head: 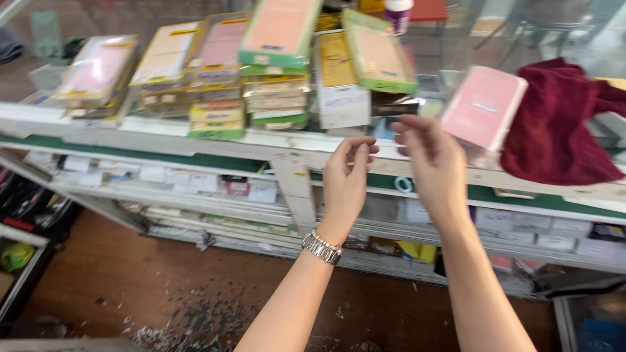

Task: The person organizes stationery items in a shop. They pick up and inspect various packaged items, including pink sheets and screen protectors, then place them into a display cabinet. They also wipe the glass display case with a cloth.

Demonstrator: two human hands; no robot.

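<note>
Dark strip: a small dark flat piece (392, 109), blurred, lies on the glass counter (556, 19) just beyond the fingertips of both hands; what it is cannot be told.
Long axis: the strip runs left to right, across the reach of the arms.
Direction from hands: it lies just far of the right hand (430, 156) and up and to the right of the left hand (345, 177).
Nearer hand: the right hand, whose raised fingertips are close under the strip's left end; whether they touch it cannot be told.
Right hand: half open, fingers loosely curled and lifted, back of the hand toward the camera; nothing is clearly gripped in it.
Left hand: thumb and fingers drawn together in a pinch, wrist bent; whether anything thin sits between them cannot be told.
Watch: a metal watch (323, 247) sits on the left wrist.
Pink box: a flat pink box (484, 110) leans tilted just right of the right hand, at the counter edge.
Red cloth: a dark red cloth (565, 120) lies bunched to the right of the pink box, touching it.
Stacked packs: flat packs (272, 59) in pink, yellow and green are piled on the glass to the left and far of the hands.
Bottle: a small bottle with a white cap (398, 6) stands farther back.
Shelves: small boxes (178, 182) fill the counter's shelves under the glass.
Floor: brown floor (133, 275) with flaking paint lies near.
</note>
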